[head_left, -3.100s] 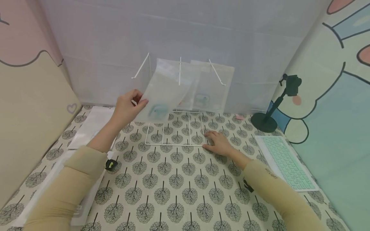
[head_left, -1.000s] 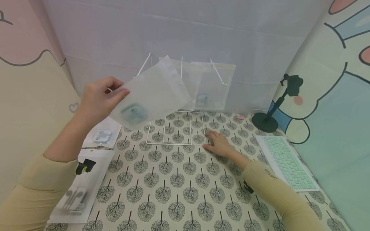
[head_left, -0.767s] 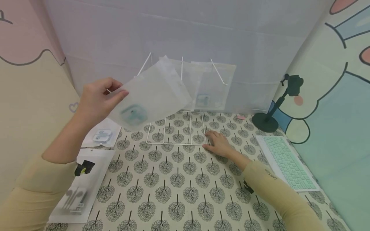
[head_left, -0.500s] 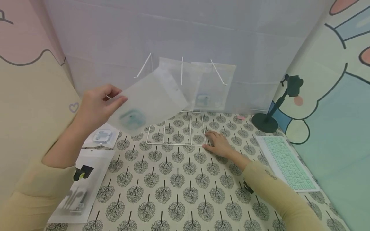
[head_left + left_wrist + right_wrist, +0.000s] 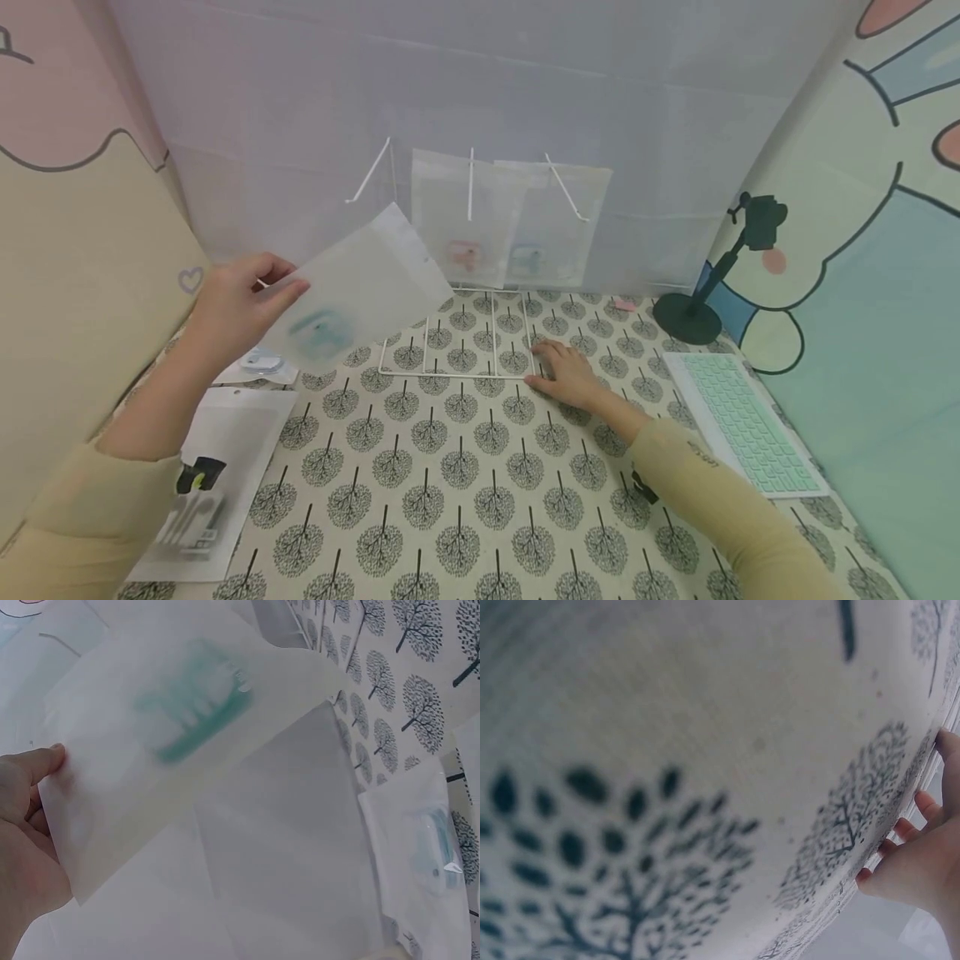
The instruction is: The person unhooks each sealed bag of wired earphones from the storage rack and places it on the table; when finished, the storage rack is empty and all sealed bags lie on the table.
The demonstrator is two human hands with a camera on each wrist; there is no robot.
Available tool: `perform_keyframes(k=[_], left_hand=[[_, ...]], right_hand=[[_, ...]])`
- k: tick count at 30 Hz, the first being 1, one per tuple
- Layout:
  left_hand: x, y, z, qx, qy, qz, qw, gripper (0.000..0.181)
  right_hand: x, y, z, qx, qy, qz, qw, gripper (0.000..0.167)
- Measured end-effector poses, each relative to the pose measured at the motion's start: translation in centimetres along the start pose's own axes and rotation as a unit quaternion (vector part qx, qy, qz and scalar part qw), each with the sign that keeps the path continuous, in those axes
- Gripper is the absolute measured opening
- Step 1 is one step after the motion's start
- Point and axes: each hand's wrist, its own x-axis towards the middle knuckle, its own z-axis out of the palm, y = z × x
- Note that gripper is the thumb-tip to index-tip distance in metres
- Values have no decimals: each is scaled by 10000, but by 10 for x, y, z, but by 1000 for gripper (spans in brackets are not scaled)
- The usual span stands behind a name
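Observation:
My left hand (image 5: pixel 243 304) pinches the edge of a frosted bag (image 5: pixel 367 275), tilted in the air left of the white wire rack (image 5: pixel 457 376). A blurred teal item shows through the bag, also seen in the left wrist view, where the hand (image 5: pixel 26 832) grips the bag (image 5: pixel 112 787) by its edge. My right hand (image 5: pixel 566 375) rests on the patterned cloth, fingertips at the right front corner of the rack's base. In the right wrist view this hand (image 5: pixel 922 855) has its fingers spread on the cloth. Two frosted bags hang on the rack, one (image 5: pixel 468 200) with a reddish item, the other (image 5: pixel 570 200) with a bluish one.
At the left lie a bag with white earphones (image 5: pixel 232 425) and, partly covered behind it, another bag (image 5: pixel 273 372). A mint keyboard (image 5: pixel 750 425) and a black stand (image 5: pixel 686 317) are at the right. The rack's left hook (image 5: pixel 369 171) holds no bag.
My left hand has moved left from the rack with the bag, then lower. The reddish item in the middle hanging bag is now uncovered. My right hand stays in place.

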Motion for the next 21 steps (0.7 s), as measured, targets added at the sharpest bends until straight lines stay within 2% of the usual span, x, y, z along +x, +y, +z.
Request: perform_keyframes(k=[6, 12, 14, 19, 21], left_hand=[[-12, -19, -1, 128, -75, -229, 9996, 18], [-26, -35, -3, 278, 261, -149, 9992, 13], [-31, -38, -4, 275, 263, -163, 9991, 16], [-40, -42, -9, 227, 76, -414, 9989, 24], [-44, -43, -10, 220, 69, -389, 9990, 22]], right_hand=[[0, 0, 0, 56, -35, 38, 10000, 61], [0, -1, -1, 32, -3, 7, 10000, 61], [0, -1, -1, 5, 6, 10, 10000, 61], [0, -1, 0, -25, 12, 33, 10000, 61], [0, -1, 0, -29, 15, 34, 10000, 61]])
